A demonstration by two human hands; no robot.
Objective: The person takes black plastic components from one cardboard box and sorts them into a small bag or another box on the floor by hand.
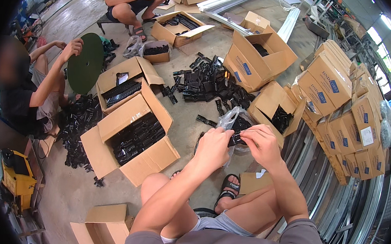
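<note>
In front of my knees, my left hand (214, 149) is closed on a small black plastic part (235, 139). The fingertips of my right hand (262, 144) pinch together at the right end of that part; any smaller piece between them is too small to name. Just beyond both hands lies a clear plastic bag (232, 119) with dark contents. Farther out, a loose heap of black plastic parts (206, 82) spreads over the concrete floor. An open carton (279, 111) holding more black parts stands right of my right hand.
Left of my hands is a large open carton (154, 155) of black parts; another carton (103, 85) stands behind it. A person (23, 99) at the left holds a round green disc (85, 64). Stacked closed boxes (325, 82) and metal profiles (310, 177) lie at the right.
</note>
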